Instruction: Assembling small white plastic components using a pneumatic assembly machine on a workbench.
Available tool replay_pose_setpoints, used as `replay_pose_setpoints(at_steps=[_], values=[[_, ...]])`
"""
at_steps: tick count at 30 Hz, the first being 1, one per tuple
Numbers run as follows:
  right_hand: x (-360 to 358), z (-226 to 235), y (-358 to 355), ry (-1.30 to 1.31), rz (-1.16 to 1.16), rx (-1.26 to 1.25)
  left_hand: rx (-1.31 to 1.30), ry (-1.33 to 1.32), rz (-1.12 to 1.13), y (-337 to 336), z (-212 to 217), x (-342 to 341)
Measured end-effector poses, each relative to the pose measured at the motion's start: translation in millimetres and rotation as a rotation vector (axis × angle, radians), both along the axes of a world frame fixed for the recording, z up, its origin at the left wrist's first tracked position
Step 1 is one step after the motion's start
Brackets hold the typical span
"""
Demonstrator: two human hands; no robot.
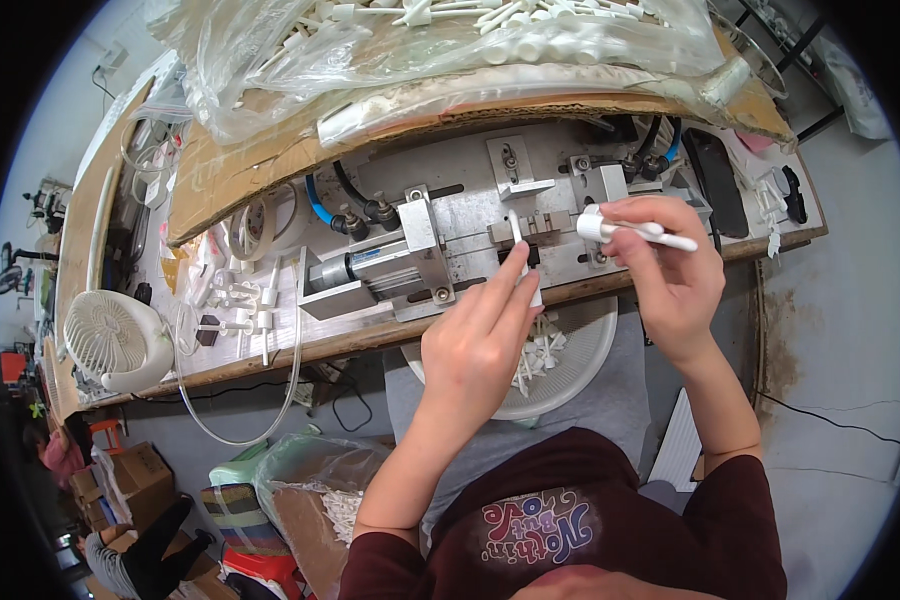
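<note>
My left hand (477, 348) reaches over the middle of a metal clamping fixture (470, 225) on the bench. Its fingers are closed on a white plastic stick (515, 226), whose upper end sticks out past the fingertips; the thumb is mostly hidden. To the right, my right hand (670, 270) pinches a white ribbed cap with a stick (595, 228) between thumb and fingers, a little above the fixture's right side. A second white stick end points out to the right from that hand. Small metal jaws (535, 226) sit between the two hands.
Above the fixture, a cardboard shelf (270, 160) carries a plastic bag of white parts. A round white basket (570, 375) with similar parts is below the bench edge. At left are a small fan (115, 340) and loose tubing; a dark phone (718, 185) lies at right.
</note>
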State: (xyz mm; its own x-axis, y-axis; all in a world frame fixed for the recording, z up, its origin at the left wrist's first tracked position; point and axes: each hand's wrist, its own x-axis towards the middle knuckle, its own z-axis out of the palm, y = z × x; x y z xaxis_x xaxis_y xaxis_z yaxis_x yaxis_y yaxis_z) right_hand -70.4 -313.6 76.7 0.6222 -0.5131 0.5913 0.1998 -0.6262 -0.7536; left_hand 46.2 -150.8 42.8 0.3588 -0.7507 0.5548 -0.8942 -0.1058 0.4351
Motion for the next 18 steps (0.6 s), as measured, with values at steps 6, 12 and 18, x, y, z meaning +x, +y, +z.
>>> replay_pose_setpoints(at_steps=[6,12,18], values=[[-12.7,3.3,2.9,0.006,0.150,0.539,0.088,-0.113,0.045,-9.5,1.9,5.9],[-21.0,4.1,1.5,-0.020,0.273,0.923,0.116,-0.076,0.047,-8.5,3.9,5.8],[-19.1,3.5,9.9,0.063,0.375,1.186,-0.161,0.344,-0.279,0.0,17.1,-1.7]])
